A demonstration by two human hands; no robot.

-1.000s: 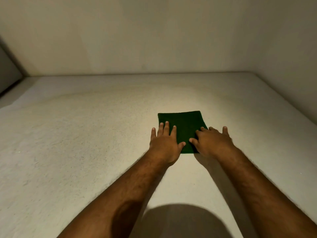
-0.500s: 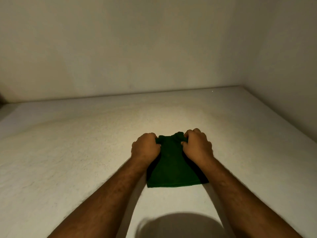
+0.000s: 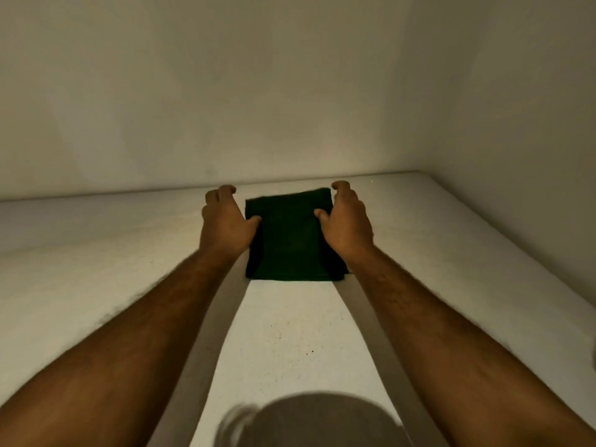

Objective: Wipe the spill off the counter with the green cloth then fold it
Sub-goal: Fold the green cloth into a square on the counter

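Note:
The dark green cloth (image 3: pixel 288 237) lies flat as a neat rectangle on the pale counter (image 3: pixel 113 269), close to the back wall. My left hand (image 3: pixel 224 225) sits at its left edge, thumb tip touching the fabric, fingers loosely curled just past the far left corner. My right hand (image 3: pixel 346 225) mirrors it at the right edge, thumb on the cloth and fingers curled above the far right corner. Neither hand's fingers close around the fabric. Both forearms hide the cloth's near corners in part.
The back wall (image 3: pixel 290 91) meets the counter just behind the cloth, and a side wall (image 3: pixel 548 188) bounds it on the right. A few tiny dark specks (image 3: pixel 311 351) dot the counter between my forearms. My head's shadow falls on the near edge.
My hands were flat on the cloth's near edge, then gripped a bunched edge. Now that edge lies at the far side, the cloth is flat, and my fingers have loosened at its far corners.

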